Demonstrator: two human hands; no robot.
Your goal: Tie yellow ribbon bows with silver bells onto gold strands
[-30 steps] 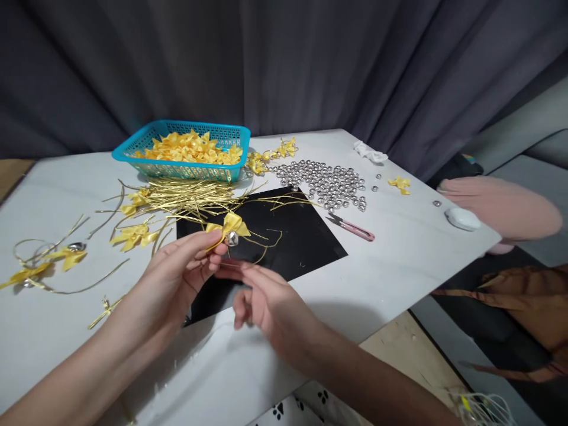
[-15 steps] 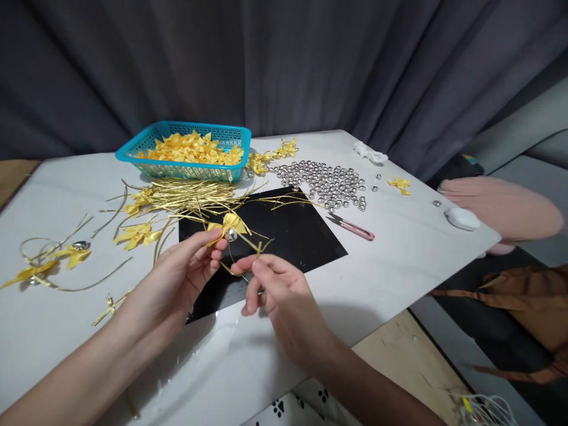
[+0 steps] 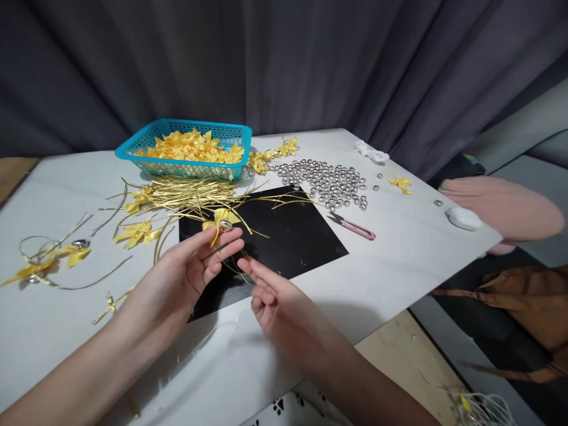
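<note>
My left hand [image 3: 195,254] pinches a yellow ribbon bow [image 3: 218,222] between thumb and fingertip, its other fingers loosely stretched out. Against the bow sits a shiny silver bell [image 3: 226,225]. A thin gold cord [image 3: 235,273] hangs in a loop below the bow. My right hand [image 3: 275,296] is close by on the right, thumb and forefinger together at the cord; the exact grip is partly hidden. Both hands are over the black mat [image 3: 288,236]. Behind the left hand lies a heap of gold cords [image 3: 190,194].
A blue basket [image 3: 177,167] of yellow bows stands at the back. Silver bells [image 3: 337,183] lie scattered on the white table [image 3: 399,236], near pink-handled thread snips [image 3: 352,226]. Loose bows [image 3: 137,234] are at left. A white computer mouse [image 3: 464,218] sits at the right edge.
The bow and bell have tilted and shifted slightly left in my left hand, whose fingers have stretched out. My right hand has moved a little left; the cord is no longer held taut upward.
</note>
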